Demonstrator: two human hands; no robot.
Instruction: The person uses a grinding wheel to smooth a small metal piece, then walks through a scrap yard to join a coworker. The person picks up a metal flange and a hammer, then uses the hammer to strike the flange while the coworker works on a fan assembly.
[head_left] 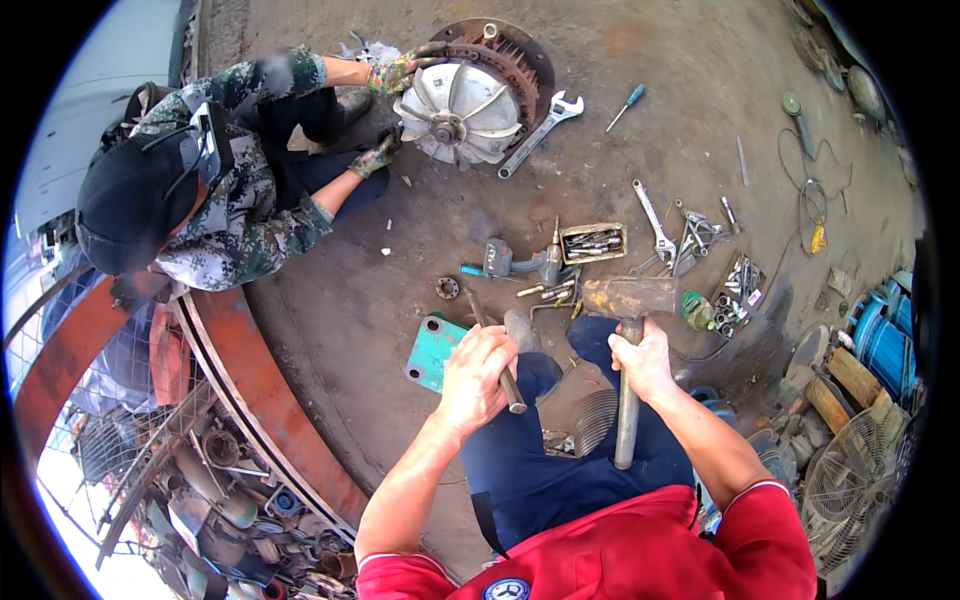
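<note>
My left hand (476, 375) is closed around a metal rod, a chisel or punch (513, 392), held slanting above a turquoise metal plate (425, 362) with holes in its corners. Whether the rod's far end touches anything, I cannot tell. In my right hand (645, 360) is the handle of a sledgehammer (626, 432). Its rusty block head points away from me, over the ground beyond my knees. A small dark ring with holes (447, 288) lies past the plate. Near it is a cordless drill (520, 262) with a long bit.
At far left a co-worker's gloved hands rest on a finned white metal wheel (455, 118). Beside it lie an adjustable wrench (541, 134) and a screwdriver (626, 108). A tray of bits (593, 243), more wrenches (655, 222) and an angle grinder (798, 120) are ahead. Scrap fills both sides.
</note>
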